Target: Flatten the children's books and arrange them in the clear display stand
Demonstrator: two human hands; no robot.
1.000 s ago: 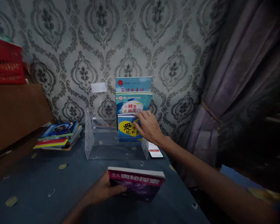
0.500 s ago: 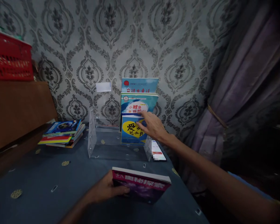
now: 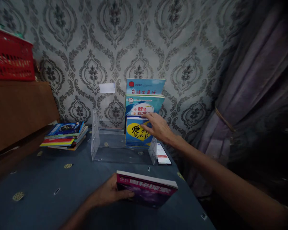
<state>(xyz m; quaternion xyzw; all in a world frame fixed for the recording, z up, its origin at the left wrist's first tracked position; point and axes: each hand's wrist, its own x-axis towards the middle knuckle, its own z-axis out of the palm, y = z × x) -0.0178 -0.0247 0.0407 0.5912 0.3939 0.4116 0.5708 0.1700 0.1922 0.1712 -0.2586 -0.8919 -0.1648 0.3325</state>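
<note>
Left hand (image 3: 108,194): grasping a thin paperback book with a magenta-and-purple cover (image 3: 150,193), thumb on the front, rest of the fingers hidden behind it. Book is held over the near part of the table, in front of the rack, tilted back so its white top page edge shows, its right end dipping a bit.

Right hand (image 3: 159,127): at the upper right corner of a blue book with a yellow blob and black characters on its cover (image 3: 134,135). Thumb lies over the front, fingers at the top edge. Can't tell whether it's pinching or only resting there.

That blue book stands nearly upright in a clear acrylic stepped rack (image 3: 96,145), right-hand side. Behind it, rising in steps: a teal book with a white oval on the cover (image 3: 140,103), then a light blue book with red characters (image 3: 145,85).

Around: smartphone with lit white screen (image 3: 163,153) just beside the rack's right end; loose stack of mixed paperbacks (image 3: 66,134) to its left. All on a dark blue-grey patterned tablecloth (image 3: 79,185). Far left, red plastic basket (image 3: 12,57) on a brown wooden cabinet (image 3: 19,111). Right, tied-back mauve-grey curtain (image 3: 252,92). Damask wallpaper (image 3: 91,41) behind.
</note>
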